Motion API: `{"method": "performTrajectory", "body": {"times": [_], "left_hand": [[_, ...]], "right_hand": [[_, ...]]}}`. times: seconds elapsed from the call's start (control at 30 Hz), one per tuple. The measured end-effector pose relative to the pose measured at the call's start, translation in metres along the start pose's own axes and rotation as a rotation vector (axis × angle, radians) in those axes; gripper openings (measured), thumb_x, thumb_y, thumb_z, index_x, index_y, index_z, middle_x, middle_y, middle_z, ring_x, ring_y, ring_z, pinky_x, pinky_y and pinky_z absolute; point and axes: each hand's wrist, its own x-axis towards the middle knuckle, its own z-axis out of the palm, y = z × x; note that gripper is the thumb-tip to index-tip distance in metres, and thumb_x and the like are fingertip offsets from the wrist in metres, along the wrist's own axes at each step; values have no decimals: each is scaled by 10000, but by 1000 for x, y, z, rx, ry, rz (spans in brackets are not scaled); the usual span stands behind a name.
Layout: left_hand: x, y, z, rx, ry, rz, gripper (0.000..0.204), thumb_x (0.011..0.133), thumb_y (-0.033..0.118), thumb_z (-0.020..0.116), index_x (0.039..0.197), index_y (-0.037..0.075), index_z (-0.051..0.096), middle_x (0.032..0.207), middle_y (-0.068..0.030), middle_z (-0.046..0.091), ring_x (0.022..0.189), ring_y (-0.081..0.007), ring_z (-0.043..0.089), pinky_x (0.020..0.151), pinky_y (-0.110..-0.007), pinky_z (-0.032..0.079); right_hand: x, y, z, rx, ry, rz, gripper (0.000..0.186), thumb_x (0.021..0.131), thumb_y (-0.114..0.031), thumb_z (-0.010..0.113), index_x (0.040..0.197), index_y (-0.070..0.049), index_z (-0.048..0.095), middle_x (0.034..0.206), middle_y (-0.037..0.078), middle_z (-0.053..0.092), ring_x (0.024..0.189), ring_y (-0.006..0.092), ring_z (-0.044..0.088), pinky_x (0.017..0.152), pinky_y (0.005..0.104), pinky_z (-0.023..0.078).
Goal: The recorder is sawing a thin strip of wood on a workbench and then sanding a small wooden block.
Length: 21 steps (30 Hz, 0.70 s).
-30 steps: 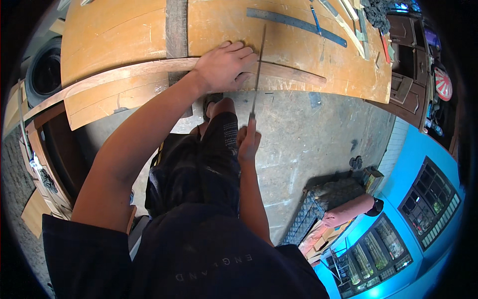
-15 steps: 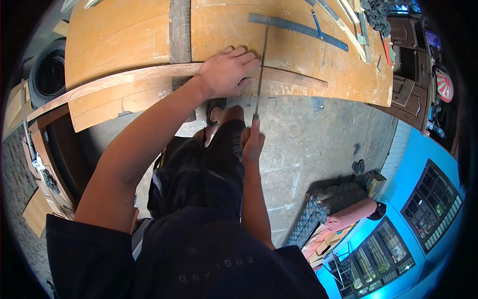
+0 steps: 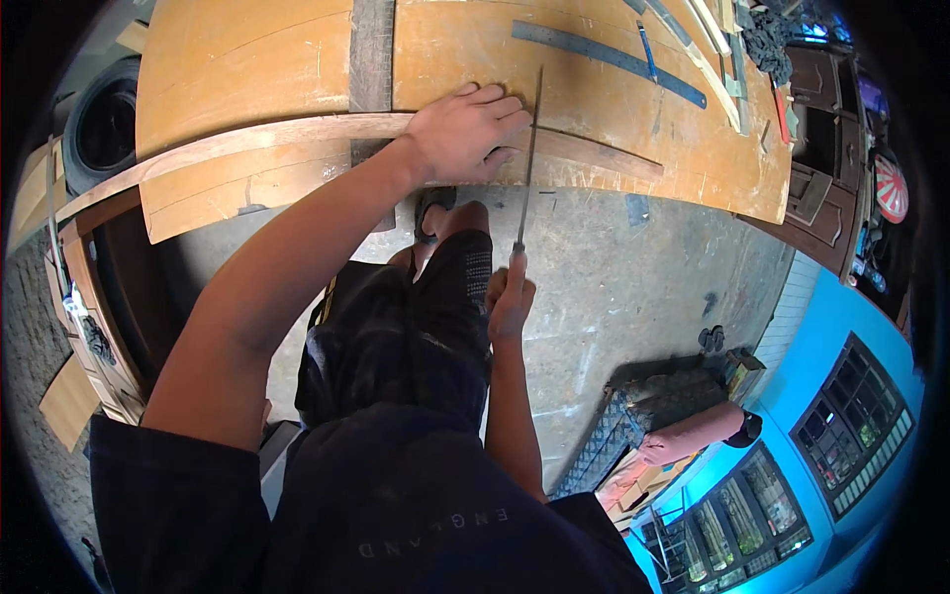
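Observation:
My left hand lies on a long wooden strip along the workbench's front edge, fingers curled over it and thumb at the near side. My right hand is closed round the handle of a saw, below the bench edge. The thin blade crosses the strip just right of my left fingers. Beyond it, on the orange workbench top, lie a steel ruler and a blue pencil or pen.
Wood strips and dark cloth lie at the bench's right. A tyre stands at left, brown cabinets at right. A pink roll rests on a dark padded item over the concrete floor.
Since half a second ago my right hand and the saw have moved back toward my body. My left hand stays on the strip; the whole view has shifted slightly to the right.

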Motion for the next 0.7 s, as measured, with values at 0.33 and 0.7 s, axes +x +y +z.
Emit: {"method": "performTrajectory", "body": {"times": [0.33, 0.7], "left_hand": [[-2, -1, 9, 7, 95, 28, 406, 813, 269, 635, 1162, 75, 558, 1140, -54, 564, 1119, -223, 511, 973, -368, 414], [-1, 0, 6, 34, 72, 16, 379, 820, 268, 629, 1141, 78, 564, 1109, -51, 561, 1111, -218, 512, 964, -355, 416]], "right_hand": [[22, -19, 23, -27, 17, -80, 585, 1025, -401, 441, 525, -106, 367, 511, -48, 361, 497, 56, 306, 471, 265, 228], [27, -11, 19, -24, 13, -132, 654, 1015, -501, 377, 473, -143, 302, 428, -33, 311, 381, 75, 286, 386, 256, 197]]}}
